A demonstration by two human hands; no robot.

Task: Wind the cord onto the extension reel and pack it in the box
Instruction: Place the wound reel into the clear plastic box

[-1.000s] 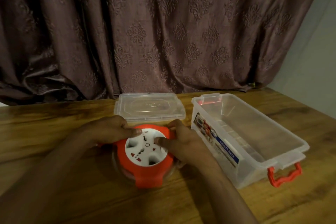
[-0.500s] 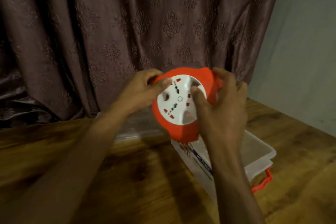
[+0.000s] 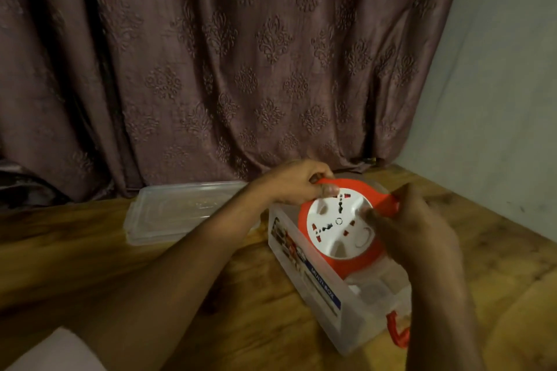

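Since 0.5 s ago round orange-and-white plastic extension reel (image 3: 339, 227) is dropping from mid-frame, tilted, over clear plastic box (image 3: 304, 272) lower right | left hand (image 3: 297, 182) and right hand (image 3: 413, 227) are pinching its rim | rigid, light, slick: hold the rim.

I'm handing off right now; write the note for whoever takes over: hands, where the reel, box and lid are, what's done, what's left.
Left hand: grips the far rim of the extension reel.
Right hand: grips the reel's right side.
Reel: tilted, white socket face up, held over the open clear box, partly inside; not seated.
Lid: off, flat on the wooden table, left of the box.
Done: no loose cord shows, so winding looks finished.
Left: lower the reel flat into the box, release both hands, fit the lid.
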